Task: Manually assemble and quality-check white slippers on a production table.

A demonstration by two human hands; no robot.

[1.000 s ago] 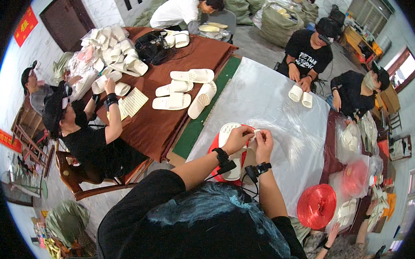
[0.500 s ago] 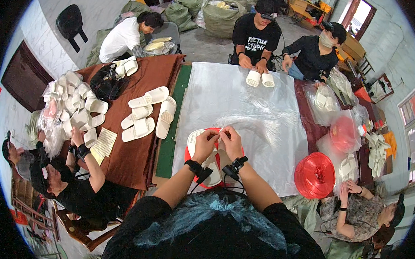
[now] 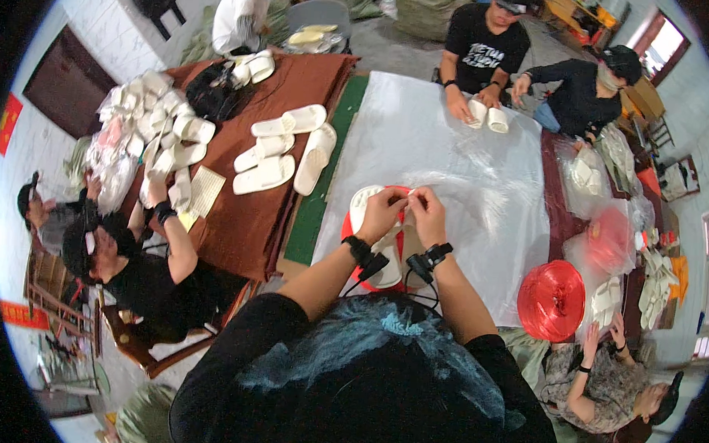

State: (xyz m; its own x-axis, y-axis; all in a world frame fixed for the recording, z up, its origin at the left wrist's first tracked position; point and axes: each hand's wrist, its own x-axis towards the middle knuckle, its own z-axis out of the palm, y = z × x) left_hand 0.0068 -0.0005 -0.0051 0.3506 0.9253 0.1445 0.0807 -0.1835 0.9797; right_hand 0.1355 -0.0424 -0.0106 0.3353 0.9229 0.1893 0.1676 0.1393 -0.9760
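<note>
**Working the white slippers over the red spool**

The white slippers point(image 3: 368, 222) lie at frame centre on a red spool point(image 3: 349, 231). The left hand point(image 3: 383, 209) and right hand point(image 3: 428, 212) are close together, fingertips pinching above the slippers; what they pinch cannot be told. Judgement: keep both wrists low over the clear plastic sheet point(image 3: 470, 159).

A single view, from a wide fisheye camera worn on the person's head, looks steeply down and forward. The person's own dark-clad shoulders fill the near lower edge, with both forearms reaching up to the hands, close below the lens. The tabletop point(image 3: 455, 146) stretches away to the far side, its straight edges bowing toward the round black rim. Seated co-workers ring it at left, right and far.
</note>
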